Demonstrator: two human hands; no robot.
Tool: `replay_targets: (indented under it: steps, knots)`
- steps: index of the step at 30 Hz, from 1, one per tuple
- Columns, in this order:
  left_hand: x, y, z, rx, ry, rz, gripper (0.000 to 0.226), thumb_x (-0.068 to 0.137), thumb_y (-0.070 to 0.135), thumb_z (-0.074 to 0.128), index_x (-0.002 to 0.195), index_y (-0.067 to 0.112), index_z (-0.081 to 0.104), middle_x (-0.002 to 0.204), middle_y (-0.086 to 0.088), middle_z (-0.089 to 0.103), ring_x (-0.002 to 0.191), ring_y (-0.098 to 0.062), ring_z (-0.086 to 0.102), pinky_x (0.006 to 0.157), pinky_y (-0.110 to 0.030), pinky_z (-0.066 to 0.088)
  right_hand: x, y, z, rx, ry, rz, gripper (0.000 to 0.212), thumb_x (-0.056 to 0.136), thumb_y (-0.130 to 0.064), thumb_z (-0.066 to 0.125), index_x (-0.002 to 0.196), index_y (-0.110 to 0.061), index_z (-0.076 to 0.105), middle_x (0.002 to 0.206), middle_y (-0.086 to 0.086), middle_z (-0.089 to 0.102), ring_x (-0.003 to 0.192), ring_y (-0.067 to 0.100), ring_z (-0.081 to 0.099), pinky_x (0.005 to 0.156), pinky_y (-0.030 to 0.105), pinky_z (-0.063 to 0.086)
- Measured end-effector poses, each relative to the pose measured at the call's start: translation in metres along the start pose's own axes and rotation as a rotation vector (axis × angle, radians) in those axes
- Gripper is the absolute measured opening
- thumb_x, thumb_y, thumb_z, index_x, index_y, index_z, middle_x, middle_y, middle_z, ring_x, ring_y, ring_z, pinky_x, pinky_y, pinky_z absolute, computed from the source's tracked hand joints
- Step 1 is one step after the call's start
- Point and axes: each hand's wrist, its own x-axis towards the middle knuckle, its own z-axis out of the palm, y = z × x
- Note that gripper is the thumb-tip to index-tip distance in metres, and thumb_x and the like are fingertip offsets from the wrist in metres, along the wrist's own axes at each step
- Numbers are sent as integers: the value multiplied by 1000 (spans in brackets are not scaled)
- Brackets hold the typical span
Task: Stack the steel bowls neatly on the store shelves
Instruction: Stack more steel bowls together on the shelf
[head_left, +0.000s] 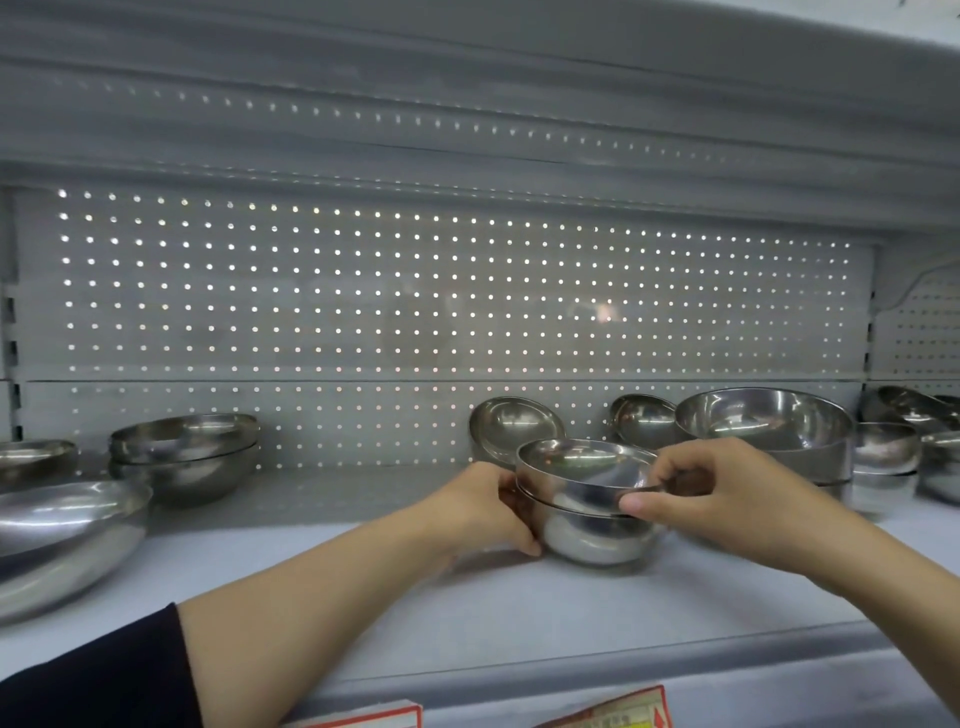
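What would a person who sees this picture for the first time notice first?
First the two hands at the centre: the left hand and the right hand grip a small steel bowl nested in a second bowl on the grey shelf. Next comes the pegboard back wall, dotted with bright holes, and then the large bowl at the far left.

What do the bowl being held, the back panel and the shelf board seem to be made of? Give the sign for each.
Held bowl: polished steel, judging by mirror-like reflections and bright highlights.
Back panel: likely painted sheet metal, matte grey, with regular punched holes letting light through.
Shelf board: probably painted metal, smooth pale matte; the look leaves it open.
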Motion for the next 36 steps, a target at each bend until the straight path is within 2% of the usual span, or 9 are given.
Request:
replay_targets:
  steps: [4,8,12,16,21,25,29,31,36]
  knots:
    - [-1,2,-1,13,2,-3,39,69,-12,69,106,0,64,73,3,59,71,-11,56,82,-25,49,0,-1,1,-42,26,0,51,57,-66,67,67,-17,66,50,-8,50,46,3,36,52,25,29]
    - [0,2,0,0,-1,-12,39,70,-13,67,106,0,63,72,2,58,71,-11,55,82,-26,47,-1,-2,1,-61,23,0,57,48,-73,64,69,-20,67,54,-10,56,47,2,41,53,24,32]
    - [2,0,-1,11,0,-24,40,69,-11,68,108,-2,63,77,-1,59,76,-15,56,85,-29,49,0,10,2,72,-13,51,69,37,-72,72,97,-41,59,93,-18,66,83,0,64,76,27,51]
    - [0,-1,-1,37,18,-48,36,70,-11,66,104,0,64,76,1,58,77,-14,55,80,-25,48,4,13,11,199,-79,47,78,30,-64,80,99,-35,60,87,-12,71,82,7,68,83,35,54]
    - [-4,17,-29,-297,280,-178,28,85,-5,49,107,10,58,93,-3,53,89,-15,45,84,-20,42,47,-25,11,118,-44,-65,52,40,-57,82,83,-32,67,78,-18,71,76,4,67,76,30,53]
    - [0,23,-94,-5,579,-188,32,76,-4,67,108,0,65,91,-8,57,83,-17,50,73,-22,44,104,-74,28,188,-19,-153,42,49,-48,86,83,-30,68,77,-15,68,76,4,63,62,21,45]
    - [1,1,-133,-36,824,-197,26,79,-10,53,102,-14,63,104,-28,65,83,-21,49,72,-30,37,156,-112,68,196,-136,-187,49,61,-39,84,104,-27,63,101,-7,65,94,12,62,80,29,52]
    - [6,-14,-141,-142,892,-191,27,82,-10,45,102,-21,59,114,-37,58,86,-25,54,71,-31,34,173,-115,91,354,-240,-165,45,66,-20,84,106,-18,62,103,2,66,96,17,63,89,33,53]
    - [9,-60,-143,22,906,-267,23,83,-5,49,95,-9,68,102,-26,68,87,-19,59,70,-29,42,190,-97,142,549,-287,-94,39,63,-6,84,96,-14,67,86,1,66,80,13,64,71,22,54]
